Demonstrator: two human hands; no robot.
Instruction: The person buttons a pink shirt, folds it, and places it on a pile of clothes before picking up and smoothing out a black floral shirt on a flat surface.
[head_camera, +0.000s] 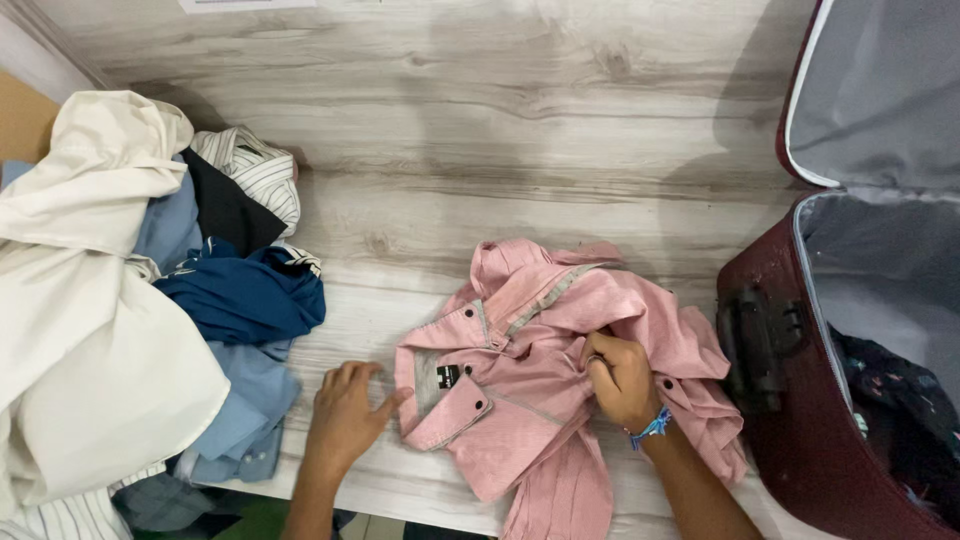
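Pink, denim-like cloth: that was the jacket (560, 370) we had in front of us, lying crumpled on the pale wood-grain floor (480, 130) approx. mid-frame, just left of the suitcase. Its collar and a grey inner label patch faced up; the lower hem ran off the bottom edge, so we couldn't see its full length, & the sleeves were bunched under folds.

Our right hand (620, 380) was on the jacket's middle, fingers curled shut and pinching a fold of the pink cloth; the fingertips were buried in it, so exactly which part they gripped was hard to make out. A blue band (650, 428) sat at that wrist. Our left hand (345, 415) lay flat on the floor w/ fingers spread, holding nothing, thumb tip touching the jacket's left edge near the collar flap. Both forearms were cut off at the bottom.

To the right stood a maroon suitcase (790, 440), lid open, grey lining showing; a dark patterned garment (900, 400) lay inside, partly hidden by the case wall & the frame edge. A black handle (755, 345) showed on its side.

To the left, well apart from the jacket, a clothes pile (150, 300): cream cloth on top, a navy piece, light blue, striped and black items tangled below; we couldn't tell where one garment ended. A strip of white paper (245, 4) was cropped at the top edge.
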